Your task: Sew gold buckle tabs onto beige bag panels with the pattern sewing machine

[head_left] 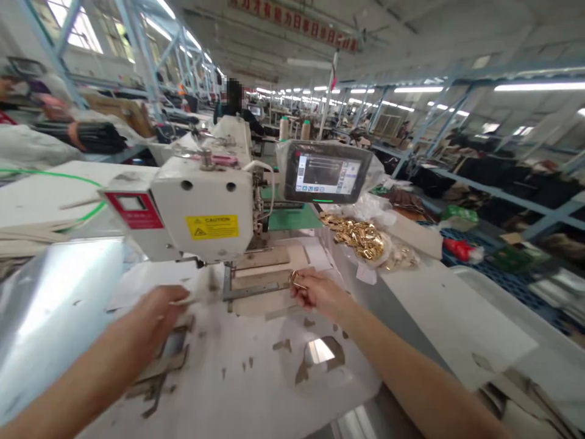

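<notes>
A white industrial sewing machine (201,207) with a yellow caution label stands on the worn white table (256,378). My right hand (315,291) is closed in a pinch on a small gold metal ring (296,279) just right of the machine's clamp plate (256,286). My left hand (158,314) is closed on a pale strip (194,297) that runs toward the needle area. A heap of gold metal buckles (361,238) in clear plastic lies to the right, past my right hand.
A touchscreen panel (325,172) wrapped in plastic stands behind the buckles. A shiny plastic sheet (50,305) covers the left of the table. A white bin (516,311) sits at right. Another person (235,103) works far behind the machine, among racks and shelves.
</notes>
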`<state>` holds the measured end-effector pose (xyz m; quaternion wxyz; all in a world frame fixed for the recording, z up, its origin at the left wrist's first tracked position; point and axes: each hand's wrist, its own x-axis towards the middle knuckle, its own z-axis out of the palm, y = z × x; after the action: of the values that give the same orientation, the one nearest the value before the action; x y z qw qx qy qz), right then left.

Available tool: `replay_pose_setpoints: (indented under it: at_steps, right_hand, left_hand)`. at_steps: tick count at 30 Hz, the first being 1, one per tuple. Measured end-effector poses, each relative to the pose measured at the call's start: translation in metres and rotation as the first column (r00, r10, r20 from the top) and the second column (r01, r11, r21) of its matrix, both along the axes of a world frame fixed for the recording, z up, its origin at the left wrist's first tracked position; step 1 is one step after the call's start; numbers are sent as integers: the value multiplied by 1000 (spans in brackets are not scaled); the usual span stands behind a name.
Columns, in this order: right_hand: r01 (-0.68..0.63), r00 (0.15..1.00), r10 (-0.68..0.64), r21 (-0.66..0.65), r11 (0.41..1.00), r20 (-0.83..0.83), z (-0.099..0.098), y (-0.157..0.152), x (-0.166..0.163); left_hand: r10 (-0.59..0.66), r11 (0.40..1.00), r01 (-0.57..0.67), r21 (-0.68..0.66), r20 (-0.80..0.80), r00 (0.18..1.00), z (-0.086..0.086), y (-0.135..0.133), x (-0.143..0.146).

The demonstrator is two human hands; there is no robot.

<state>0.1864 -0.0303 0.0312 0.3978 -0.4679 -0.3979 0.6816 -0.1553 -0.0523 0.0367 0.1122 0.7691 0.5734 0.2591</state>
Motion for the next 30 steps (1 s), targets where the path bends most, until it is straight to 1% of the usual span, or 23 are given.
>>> replay_pose_setpoints:
  at_steps: [2, 3, 5, 7, 8, 9, 10, 11, 12, 13, 14, 15, 16, 18, 19, 20, 21, 22, 25, 27, 29, 30]
  right_hand:
    - [-16, 1000, 16, 49, 999, 10, 0, -4, -2]
    - [-26, 999, 24, 69, 997, 29, -1, -6, -3]
    - [-41, 996, 34, 93, 995, 80, -3, -9, -4]
    - [-45, 991, 31, 108, 993, 127, -6, -10, -4]
    - [-41, 989, 24, 118, 992, 144, -7, -10, -3]
    - [-37, 988, 16, 131, 991, 156, -8, -10, -2]
    - [-31, 985, 5, 151, 988, 172, -9, -10, -1]
    - [-33, 981, -2, 178, 983, 194, -9, -10, 0]
    - [-46, 973, -4, 212, 976, 229, -8, -11, 1]
    - [-69, 960, -5, 254, 965, 280, -6, -12, 2]
    - [-101, 939, -12, 307, 946, 344, -5, -13, 3]
    - [-142, 908, -27, 369, 919, 419, -3, -15, 3]
    - [-190, 864, -61, 436, 880, 499, 0, -17, 3]
    - [-299, 752, -162, 551, 779, 639, 3, -23, 2]
    - [-359, 696, -204, 580, 731, 688, 3, -25, 2]
    - [-412, 650, -230, 590, 694, 724, 3, -27, 1]
    - [-451, 618, -239, 587, 672, 749, 2, -28, 1]
    - [-475, 603, -234, 579, 663, 762, 1, -28, 0]
    - [-500, 615, -201, 574, 649, 763, -2, -28, 1]
    - [-520, 637, -179, 589, 619, 750, -1, -29, 0]
    - [-526, 667, -158, 610, 593, 728, 1, -31, -3]
    - [-513, 687, -147, 617, 597, 712, 3, -33, -5]
  left_hand:
    - [-89, 978, 112, -178, 130, 987, 1, -10, 61]
    - [-153, 957, 198, -211, 212, 965, 1, -12, 88]
    - [-275, 914, 359, -191, 360, 891, 3, -14, 130]
    - [-305, 885, 434, -165, 500, 811, 4, -13, 156]
    - [-297, 881, 445, -159, 545, 784, 4, -12, 163]
    - [-281, 885, 437, -163, 561, 779, 5, -10, 167]
    - [-269, 895, 412, -170, 531, 804, 6, -9, 170]
    - [-259, 911, 370, -181, 446, 857, 8, -8, 171]
    - [-244, 932, 310, -189, 306, 920, 10, -6, 172]
    - [-222, 952, 243, -188, 127, 967, 12, -5, 173]
    - [-193, 967, 180, -179, -57, 980, 13, -4, 174]
    - [-166, 977, 131, -167, -215, 963, 15, -3, 175]
    - [-144, 983, 97, -155, -327, 934, 16, -2, 178]
    - [-122, 988, 67, -140, -431, 894, 18, -2, 183]
    - [-115, 989, 63, -131, -447, 887, 18, -3, 186]
    - [-113, 991, 66, -118, -450, 886, 19, -4, 188]
    - [-115, 992, 77, -104, -447, 887, 19, -5, 190]
    - [-121, 992, 91, -89, -443, 888, 19, -7, 192]
    - [-135, 991, 127, -46, -412, 901, 15, -9, 193]
    - [-102, 994, 107, -4, -351, 931, 7, -8, 191]
    - [-72, 992, 94, 88, -225, 972, -2, -6, 188]
    - [-85, 982, 108, 156, -149, 985, -7, -5, 187]
